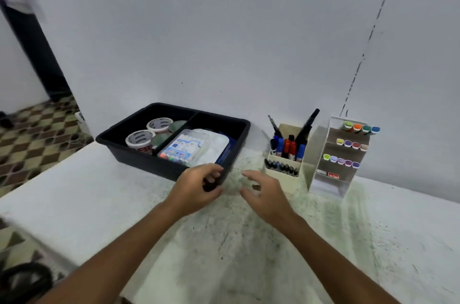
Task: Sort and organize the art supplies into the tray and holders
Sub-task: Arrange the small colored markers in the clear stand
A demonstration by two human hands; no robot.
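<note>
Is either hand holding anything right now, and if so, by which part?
The left hand grips the black tray by its near right corner. The right hand holds nothing.

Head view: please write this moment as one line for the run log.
left hand: grips near corner of black tray | right hand: open, holds nothing | markers in beige holder and tiered rack | table

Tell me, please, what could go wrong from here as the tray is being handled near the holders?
The left hand grips only the near corner of the black tray, so a one-sided pull may swing it and slide the tape rolls and marker pack about. The right hand hovers open close to the beige pen holder, whose tall markers could tip if it is bumped. The tiered marker rack stands right beside that holder and might be knocked too.
</note>
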